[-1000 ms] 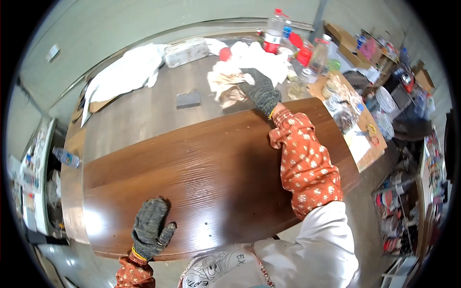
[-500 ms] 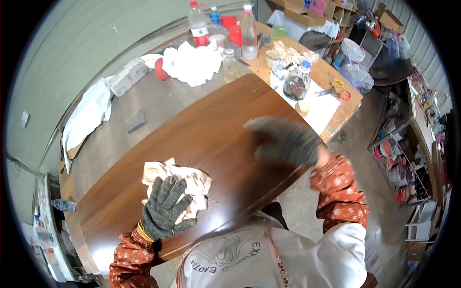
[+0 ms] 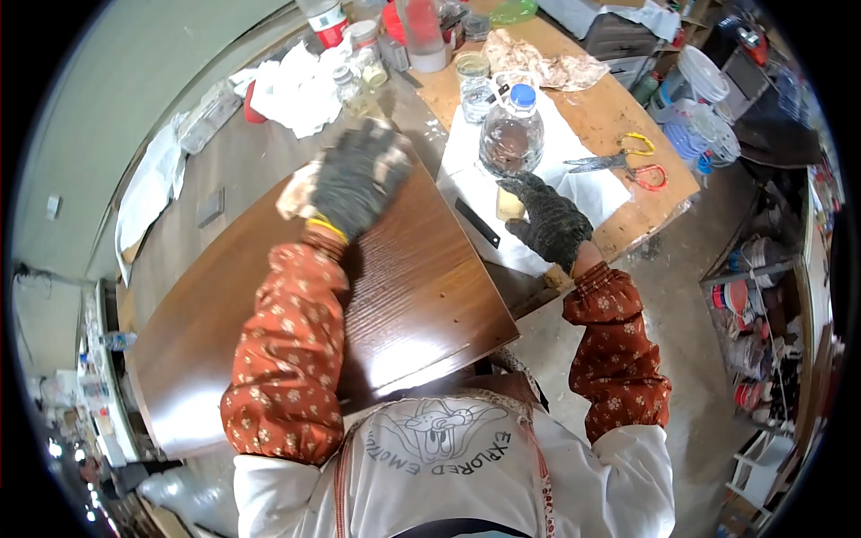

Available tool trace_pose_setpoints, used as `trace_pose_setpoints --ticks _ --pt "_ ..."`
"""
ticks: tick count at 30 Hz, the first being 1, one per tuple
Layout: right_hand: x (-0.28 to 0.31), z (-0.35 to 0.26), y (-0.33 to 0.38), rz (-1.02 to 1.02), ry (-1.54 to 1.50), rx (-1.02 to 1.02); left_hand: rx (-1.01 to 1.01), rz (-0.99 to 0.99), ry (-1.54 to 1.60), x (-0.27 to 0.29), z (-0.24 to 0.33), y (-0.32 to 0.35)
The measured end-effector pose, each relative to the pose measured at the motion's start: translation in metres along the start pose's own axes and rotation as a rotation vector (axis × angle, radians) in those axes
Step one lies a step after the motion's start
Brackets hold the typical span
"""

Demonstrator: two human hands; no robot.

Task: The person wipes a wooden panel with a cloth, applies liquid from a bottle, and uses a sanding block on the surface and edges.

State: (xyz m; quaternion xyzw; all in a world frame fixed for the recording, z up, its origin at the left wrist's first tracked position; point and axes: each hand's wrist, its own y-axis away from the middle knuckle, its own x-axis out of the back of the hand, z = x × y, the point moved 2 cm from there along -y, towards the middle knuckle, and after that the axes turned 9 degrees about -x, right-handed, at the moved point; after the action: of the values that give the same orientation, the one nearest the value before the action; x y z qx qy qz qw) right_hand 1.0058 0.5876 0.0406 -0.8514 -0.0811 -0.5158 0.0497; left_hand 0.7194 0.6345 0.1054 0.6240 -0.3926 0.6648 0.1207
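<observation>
Presently: left hand point(image 3: 359, 179), gloved, flat and blurred on a pale stained rag point(image 3: 300, 190), pressing it against the far end of the dark wood panel point(image 3: 413, 296); fingers spread over the cloth rather than closed round it. Right hand point(image 3: 549, 220), gloved, off the panel's right edge, curled about a small pale object point(image 3: 509, 206); exact hold not discernible. Just beyond that hand, a clear plastic bottle point(image 3: 511, 134) with blue cap, standing upright on white paper point(image 3: 547, 170). Scissors point(image 3: 619, 163) further right of the panel on the same paper.

Risks, as judged: bottle close to the right hand, liable to tip if knuckles catch it; spill likely to reach the panel. Rag near the panel's corner, liable to slide off under a wide stroke.

Panel resting on a grey workbench point(image 3: 242, 170); jars and bottles crowded beyond the panel's far end. Workshop clutter, buckets and shelving right of the panel, concrete floor below.
</observation>
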Motion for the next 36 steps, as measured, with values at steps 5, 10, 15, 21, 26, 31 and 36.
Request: trace_pose_setpoints --ticks 5,10,15,21,26,31,36 --pt "0.000 0.027 -0.005 0.018 -0.368 -0.013 0.323 -0.086 -0.178 0.030 -0.055 0.073" --pt "0.010 0.005 0.000 -0.296 -1.511 0.048 0.396 0.035 -0.202 0.044 -0.057 0.128" --pt "0.011 -0.013 -0.017 -0.046 -0.439 0.110 0.490 0.030 -0.139 0.048 -0.052 0.124" --pt "-0.025 -0.010 -0.045 -0.018 -0.490 0.279 0.540 0.033 -0.121 0.047 -0.055 0.132" --pt "-0.029 -0.002 -0.049 -0.013 -0.945 0.309 0.539 0.031 -0.118 0.046 -0.057 0.127" --pt "-0.009 -0.051 -0.027 0.089 -0.820 0.433 0.523 0.029 -0.149 0.047 -0.056 0.129" --pt "-0.003 -0.064 -0.055 0.147 -0.633 0.514 0.505 0.063 -0.151 0.048 -0.053 0.126"
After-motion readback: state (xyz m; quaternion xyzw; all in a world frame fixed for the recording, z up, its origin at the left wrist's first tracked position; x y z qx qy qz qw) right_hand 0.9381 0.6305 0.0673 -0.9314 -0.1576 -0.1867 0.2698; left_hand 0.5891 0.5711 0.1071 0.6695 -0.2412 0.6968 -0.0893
